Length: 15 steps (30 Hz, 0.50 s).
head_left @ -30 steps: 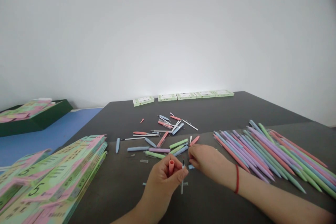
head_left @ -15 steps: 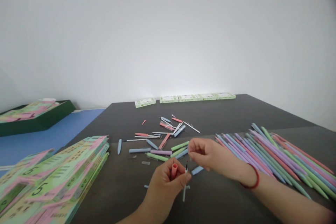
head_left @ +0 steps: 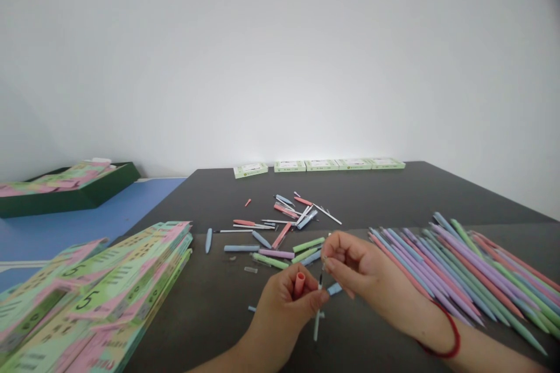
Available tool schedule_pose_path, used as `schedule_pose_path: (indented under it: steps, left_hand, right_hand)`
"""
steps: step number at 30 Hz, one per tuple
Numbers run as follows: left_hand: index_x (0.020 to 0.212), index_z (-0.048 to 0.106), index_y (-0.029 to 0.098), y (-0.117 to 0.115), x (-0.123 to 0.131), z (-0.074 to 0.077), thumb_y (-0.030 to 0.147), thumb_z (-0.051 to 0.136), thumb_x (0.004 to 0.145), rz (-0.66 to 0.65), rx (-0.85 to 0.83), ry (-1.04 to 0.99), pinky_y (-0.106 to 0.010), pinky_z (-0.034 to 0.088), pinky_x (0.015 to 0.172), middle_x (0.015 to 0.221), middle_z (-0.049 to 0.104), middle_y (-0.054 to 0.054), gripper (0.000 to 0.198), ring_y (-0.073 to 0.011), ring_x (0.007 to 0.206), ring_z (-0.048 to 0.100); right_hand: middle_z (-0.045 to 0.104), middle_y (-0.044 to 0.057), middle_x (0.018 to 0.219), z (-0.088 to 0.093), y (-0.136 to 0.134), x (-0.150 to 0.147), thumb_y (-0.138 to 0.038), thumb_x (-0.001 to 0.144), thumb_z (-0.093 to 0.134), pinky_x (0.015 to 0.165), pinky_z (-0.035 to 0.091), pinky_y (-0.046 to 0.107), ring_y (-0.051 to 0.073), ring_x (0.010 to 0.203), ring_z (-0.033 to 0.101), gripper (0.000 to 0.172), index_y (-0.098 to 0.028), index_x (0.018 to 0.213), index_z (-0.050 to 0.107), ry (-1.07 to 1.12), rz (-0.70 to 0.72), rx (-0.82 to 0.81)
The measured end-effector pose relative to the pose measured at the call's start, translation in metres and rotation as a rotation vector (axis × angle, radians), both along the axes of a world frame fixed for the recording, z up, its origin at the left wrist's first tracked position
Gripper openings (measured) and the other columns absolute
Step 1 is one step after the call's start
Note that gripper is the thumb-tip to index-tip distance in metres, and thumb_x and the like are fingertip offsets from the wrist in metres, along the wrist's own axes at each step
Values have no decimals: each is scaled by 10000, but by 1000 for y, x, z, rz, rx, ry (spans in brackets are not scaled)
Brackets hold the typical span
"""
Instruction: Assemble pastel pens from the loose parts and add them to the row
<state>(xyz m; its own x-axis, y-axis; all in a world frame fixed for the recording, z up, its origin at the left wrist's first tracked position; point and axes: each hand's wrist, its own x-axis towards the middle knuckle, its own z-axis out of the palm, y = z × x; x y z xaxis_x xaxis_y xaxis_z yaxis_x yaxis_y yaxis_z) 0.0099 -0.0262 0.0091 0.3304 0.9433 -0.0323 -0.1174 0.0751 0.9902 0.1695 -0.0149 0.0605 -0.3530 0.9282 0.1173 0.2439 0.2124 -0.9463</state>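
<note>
My left hand (head_left: 286,303) is closed round a pink pen barrel (head_left: 299,283) that stands upright in the fist, and it also pinches a thin white refill (head_left: 318,315) with a dark tip between thumb and finger. My right hand (head_left: 356,265), with a red band at the wrist, hovers just above the refill's tip. Its thumb and forefinger are pinched on a tiny part I cannot make out. Loose pen parts (head_left: 280,239) in blue, green, pink and purple lie scattered on the dark table (head_left: 219,297) just beyond both hands.
A row of finished pastel pens (head_left: 464,262) lies at the right. A stack of green-and-pink cards (head_left: 96,297) fills the near left. Small green boxes (head_left: 319,165) line the table's far edge. A dark green tray (head_left: 65,189) of cards sits on a blue surface at far left.
My right hand has lifted off the table and come up over the refill, fingers pinched. The left hand has kept its hold on the barrel and refill. The view has shifted slightly.
</note>
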Motion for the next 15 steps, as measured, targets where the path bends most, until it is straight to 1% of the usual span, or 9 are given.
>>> schedule_pose_path:
  steps: [7, 15]
  left_hand:
    - [621, 435, 181, 2, -1, 0, 303, 685, 713, 0, 20, 13, -217, 186, 478, 535, 318, 84, 293, -81, 511, 227]
    - [603, 422, 183, 4, -2, 5, 331, 690, 715, 3, 54, 22, -220, 203, 492, 537, 326, 79, 326, -86, 520, 240]
  right_hand:
    - [428, -59, 615, -8, 0, -1, -120, 801, 493, 492, 299, 200, 94, 548, 375, 90, -191, 746, 482, -130, 5, 110]
    - [428, -59, 628, -13, -2, -3, -119, 790, 497, 497, 313, 187, 95, 559, 380, 76, -189, 766, 478, -156, 24, 108]
